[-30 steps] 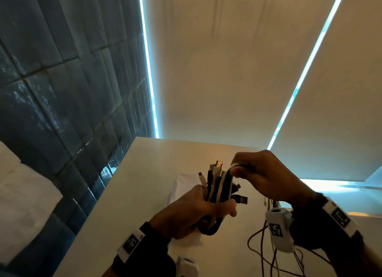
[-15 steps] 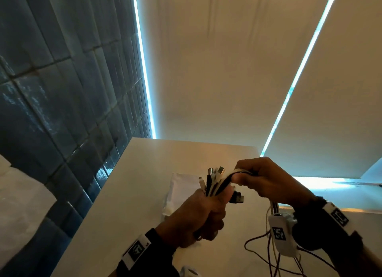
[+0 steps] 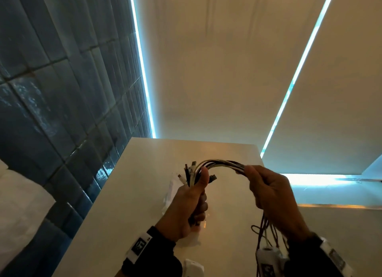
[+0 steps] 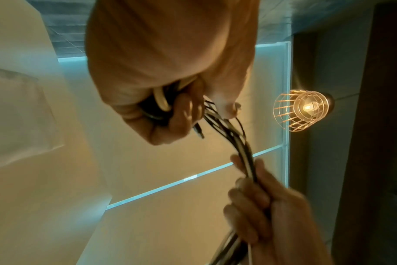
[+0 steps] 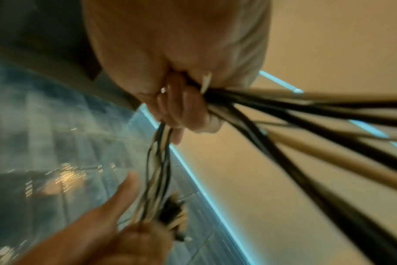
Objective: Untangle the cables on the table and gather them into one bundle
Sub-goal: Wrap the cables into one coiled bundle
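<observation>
A bundle of black and white cables (image 3: 221,164) arches between my two hands above the white table (image 3: 144,173). My left hand (image 3: 192,200) grips one end in a fist, thumb up, with several plugs (image 3: 189,172) sticking out above it. My right hand (image 3: 266,189) grips the same bundle further along, and the loose lengths (image 3: 266,229) hang from it toward the table. The left wrist view shows the left hand (image 4: 170,111) curled round looped cable (image 4: 229,136) and the right hand (image 4: 261,200) below. In the blurred right wrist view the right hand (image 5: 181,107) clutches the cables (image 5: 161,161).
A white plastic bag (image 3: 171,192) lies on the table behind my left hand. A dark blue tiled wall (image 3: 62,111) runs along the table's left side. Pale roller blinds (image 3: 217,69) hang behind the table. A caged wall lamp (image 4: 304,111) glows in the left wrist view.
My right hand has slid rightward along the cables, away from the left hand, drawing out a longer arch of bundle between them. The left hand keeps its grip, thumb now raised.
</observation>
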